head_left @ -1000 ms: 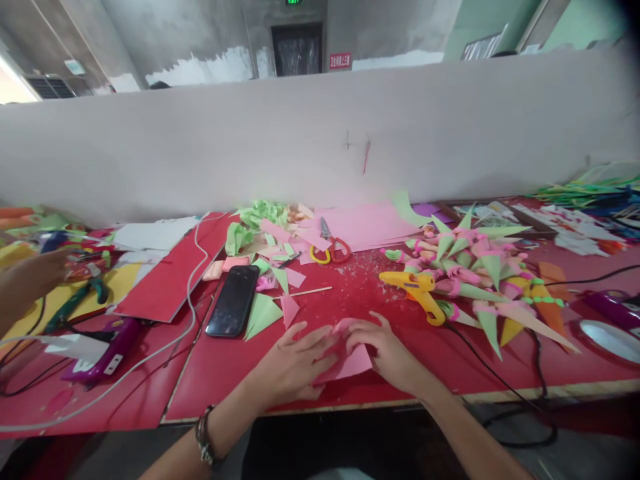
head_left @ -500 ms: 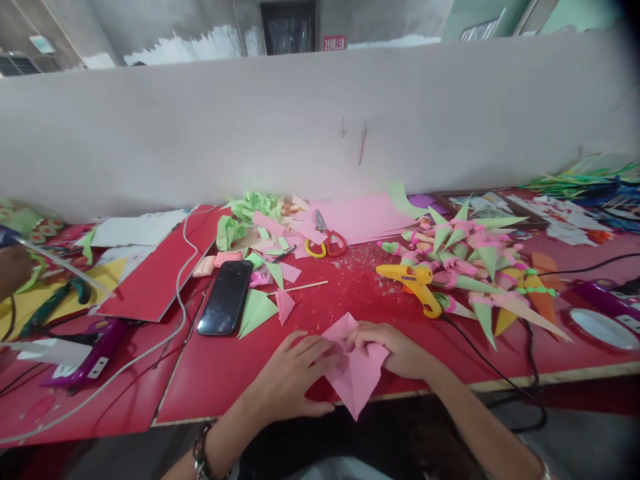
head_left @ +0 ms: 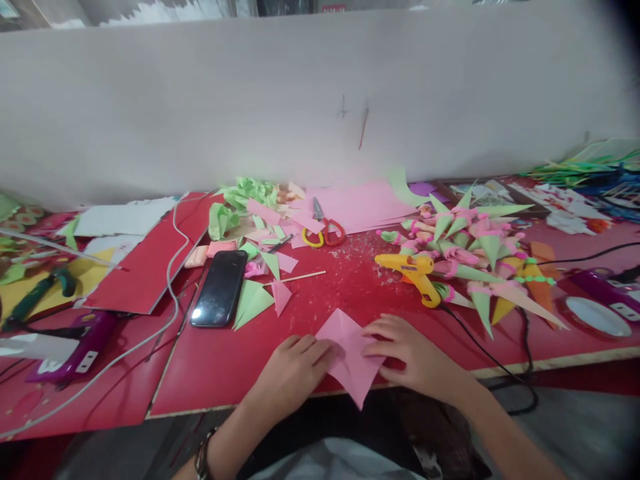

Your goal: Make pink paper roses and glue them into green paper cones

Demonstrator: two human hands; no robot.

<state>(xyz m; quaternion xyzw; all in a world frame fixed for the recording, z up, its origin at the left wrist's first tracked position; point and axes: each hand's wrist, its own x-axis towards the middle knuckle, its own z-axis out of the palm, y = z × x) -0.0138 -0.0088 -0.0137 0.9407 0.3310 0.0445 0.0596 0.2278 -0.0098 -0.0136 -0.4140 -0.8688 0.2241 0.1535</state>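
A creased square of pink paper (head_left: 354,363) is held at the table's front edge, one corner pointing toward me. My left hand (head_left: 299,367) is closed on its left side, fingertips on top near the middle. My right hand (head_left: 407,357) pinches the right corner, thumb apart from the index finger's upper part. Beyond my hands lie a pink folded piece (head_left: 281,295), a green folded piece (head_left: 254,304) and a thin stick (head_left: 303,276). A yellow glue gun (head_left: 413,272) rests to the right, its black cord running off the table edge.
A black phone (head_left: 219,289) lies left of the paper pieces. Scissors (head_left: 323,230) with red and yellow handles rest by pink sheets (head_left: 357,203). Several pink and green paper cones (head_left: 465,247) are heaped at the right. A white cable (head_left: 175,293) crosses the left side.
My left hand has closed on the paper's left side. My right hand has shifted from the paper's middle to its right corner, and the paper lies flatter. The view has tilted down.
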